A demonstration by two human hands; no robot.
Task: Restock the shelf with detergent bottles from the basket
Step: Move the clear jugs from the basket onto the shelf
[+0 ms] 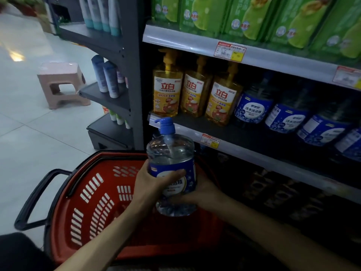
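Clear, rounded plastic detergent bottle (172,153) w/ blue pump cap & glossy blue label is held upright over the red slotted plastic basket (93,202), near the shelf (187,130) edge. It is gripped at the label by left hand (154,184) & clasped lower down by right hand (204,193). Clear liquid is seen inside. Amber pump bottles (168,90) & blue-labelled bottles (254,107) are lined up on the shelf.

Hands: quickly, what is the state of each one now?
Left hand: closed, grips the bottle on its left side.
Right hand: closed, holds the same bottle, lower on its right side.
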